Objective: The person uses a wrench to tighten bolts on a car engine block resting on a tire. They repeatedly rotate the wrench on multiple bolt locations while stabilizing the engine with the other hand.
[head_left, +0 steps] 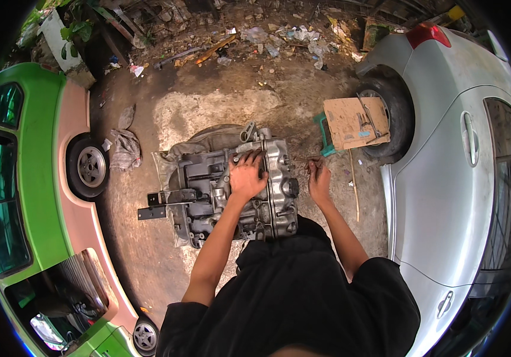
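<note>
A grey metal car engine (200,172) lies in front of me on a cloth-like sheet (165,172) on the ground. My left hand (247,177) rests on its top with the fingers spread, holding nothing. Along the engine's right side runs a ribbed metal cover (276,163) with a round black cap (293,188). Off to the right of that cover, apart from the engine, my right hand (319,180) hangs in the air. Its fingers are curled together; whatever may be between them is too small to make out. A dark bracket (172,197) juts from the engine's left side.
Right of my right hand, a green stool (324,138) carries a cardboard sheet (338,116) with several hand tools (369,119). A green and pink vehicle (77,154) stands at left, a silver car (434,190) at right. Litter (303,38) covers the far ground; a thin stick (355,190) lies nearer.
</note>
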Demonstrator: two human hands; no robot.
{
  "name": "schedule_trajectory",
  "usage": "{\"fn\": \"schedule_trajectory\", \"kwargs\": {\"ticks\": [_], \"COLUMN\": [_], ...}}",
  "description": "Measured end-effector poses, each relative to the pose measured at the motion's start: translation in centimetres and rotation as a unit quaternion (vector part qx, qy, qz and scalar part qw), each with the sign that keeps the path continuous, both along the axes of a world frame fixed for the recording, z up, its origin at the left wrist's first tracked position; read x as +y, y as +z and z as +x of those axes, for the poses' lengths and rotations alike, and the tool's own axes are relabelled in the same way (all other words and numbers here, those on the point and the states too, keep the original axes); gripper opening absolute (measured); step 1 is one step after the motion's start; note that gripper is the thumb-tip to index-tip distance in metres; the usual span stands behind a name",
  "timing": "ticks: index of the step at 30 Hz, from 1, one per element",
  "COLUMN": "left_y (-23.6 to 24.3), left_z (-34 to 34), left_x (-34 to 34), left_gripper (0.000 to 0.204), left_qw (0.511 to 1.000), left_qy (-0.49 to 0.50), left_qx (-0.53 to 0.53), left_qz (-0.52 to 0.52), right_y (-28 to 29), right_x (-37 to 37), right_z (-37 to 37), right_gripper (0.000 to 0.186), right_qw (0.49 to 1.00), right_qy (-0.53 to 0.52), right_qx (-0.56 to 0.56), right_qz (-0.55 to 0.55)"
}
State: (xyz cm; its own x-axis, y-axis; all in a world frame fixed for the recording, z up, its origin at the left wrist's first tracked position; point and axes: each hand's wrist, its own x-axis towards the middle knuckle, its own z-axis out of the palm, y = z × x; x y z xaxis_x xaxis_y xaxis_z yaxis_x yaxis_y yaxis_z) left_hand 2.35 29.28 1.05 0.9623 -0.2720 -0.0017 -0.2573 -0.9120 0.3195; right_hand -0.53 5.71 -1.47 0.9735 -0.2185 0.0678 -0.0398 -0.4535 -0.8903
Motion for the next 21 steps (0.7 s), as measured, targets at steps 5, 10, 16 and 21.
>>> {"fn": "schedule_trajectory", "kwargs": {"ticks": [5,10,16,21], "left_y": [0.1,0.3,-0.1,-0.2], "left_z": [0.0,0.1,0.1,0.1], "left_x": [0.0,-0.2,-0.2,-0.3], "left_gripper": [0.057,0.056,0.056,0.057], "left_qw": [1.000,1.000,1.000,1.000], "left_qy": [-0.003,0.002,0.009,0.016], "left_qx": [0.014,0.022,0.018,-0.003], "left_qz": [0.006,0.012,0.012,0.003], "right_y": [-1.4,-2.6,-2.1,-1.7], "right_x": [-0.9,-1.1,-0.3,0.4], "right_z": [6.0,11.1,13.6,15.4], "right_gripper": [0.051,0.052,0.045,0.037], "right_qw": [0.998,0.975,0.955,0.930], "right_qy": [-0.004,0.083,0.097,0.167], "right_qx": [0.058,0.201,0.264,0.321], "right_qz": [-0.023,0.050,0.096,0.065]}}
